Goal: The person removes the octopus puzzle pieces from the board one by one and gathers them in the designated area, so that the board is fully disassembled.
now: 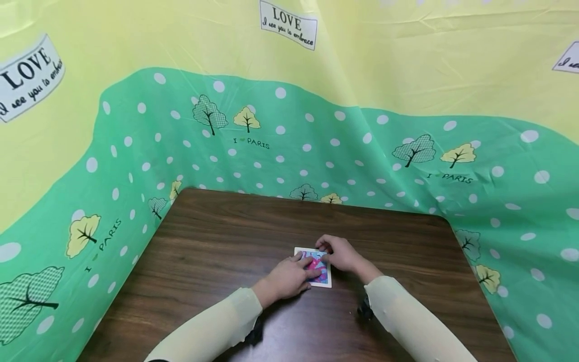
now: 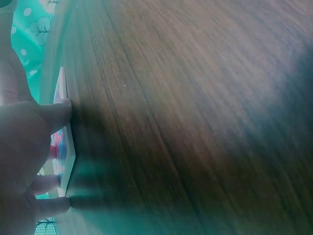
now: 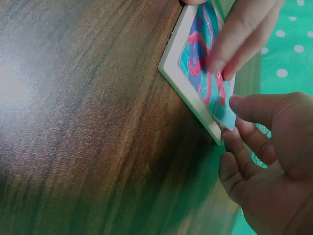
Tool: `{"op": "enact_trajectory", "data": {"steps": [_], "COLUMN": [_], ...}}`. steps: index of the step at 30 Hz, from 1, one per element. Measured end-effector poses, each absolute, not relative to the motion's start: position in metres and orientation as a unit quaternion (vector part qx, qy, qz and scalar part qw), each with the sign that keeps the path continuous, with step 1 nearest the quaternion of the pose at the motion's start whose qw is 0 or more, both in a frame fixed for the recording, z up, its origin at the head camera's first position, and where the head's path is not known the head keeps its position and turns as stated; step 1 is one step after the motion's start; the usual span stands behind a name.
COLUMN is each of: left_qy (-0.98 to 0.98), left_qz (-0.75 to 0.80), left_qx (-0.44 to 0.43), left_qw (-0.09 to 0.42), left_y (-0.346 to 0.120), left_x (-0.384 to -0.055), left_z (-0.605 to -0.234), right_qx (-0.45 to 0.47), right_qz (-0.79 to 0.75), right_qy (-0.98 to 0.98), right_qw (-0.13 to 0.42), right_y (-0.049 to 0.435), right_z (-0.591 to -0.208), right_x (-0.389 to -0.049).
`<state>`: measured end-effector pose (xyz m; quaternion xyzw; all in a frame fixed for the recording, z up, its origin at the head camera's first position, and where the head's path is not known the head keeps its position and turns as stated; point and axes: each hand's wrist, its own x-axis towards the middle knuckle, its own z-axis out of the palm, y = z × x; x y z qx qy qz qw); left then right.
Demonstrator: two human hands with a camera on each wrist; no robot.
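From the head, looking forward and down from well above the left grip [image 1: 289, 276] and right grip [image 1: 341, 254], taking in the tabletop [image 1: 217, 236] around and the patterned cloth [image 1: 312, 163] beyond. From the left wrist, skimming low over the tabletop, close beside the left grip. From the right wrist, facing the right grip closely, sharing with the head view both grips and the picture panel [image 1: 323, 276].

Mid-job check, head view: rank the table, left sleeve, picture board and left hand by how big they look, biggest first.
1. Table
2. Left sleeve
3. Picture board and left hand: too alike to rank, since the hand covers part of the board.
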<state>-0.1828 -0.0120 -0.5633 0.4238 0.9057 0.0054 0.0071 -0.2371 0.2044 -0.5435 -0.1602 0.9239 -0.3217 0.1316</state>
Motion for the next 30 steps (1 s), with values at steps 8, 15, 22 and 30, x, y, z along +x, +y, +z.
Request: {"op": "enact_trajectory", "data": {"steps": [8,15,22,30], "left_qy": [0.907,0.910,0.912,0.913], "left_qz": [-0.004,-0.007,-0.005,-0.004], "left_qx": [0.421,0.415,0.410,0.406], "left_qw": [0.010,0.014,0.023,0.023], "left_y": [-0.012,-0.011,-0.010,-0.011], "left_x": [-0.178,-0.175,-0.176,-0.176], "left_z": [-0.563,-0.565,-0.566,-0.567], "right_qx": [-0.148,-0.148,-0.146,-0.134], "right_qz": [-0.322,-0.311,-0.310,-0.352], "right_qy": [0.926,0.929,0.930,0.918], "right_qw": [0.132,0.132,0.131,0.122], "right_y": [0.208,0.213,0.216,0.218], "right_z": [-0.545,-0.547,-0.545,-0.548], "right_x": [-0.236,-0.232,-0.228,-0.229]}}
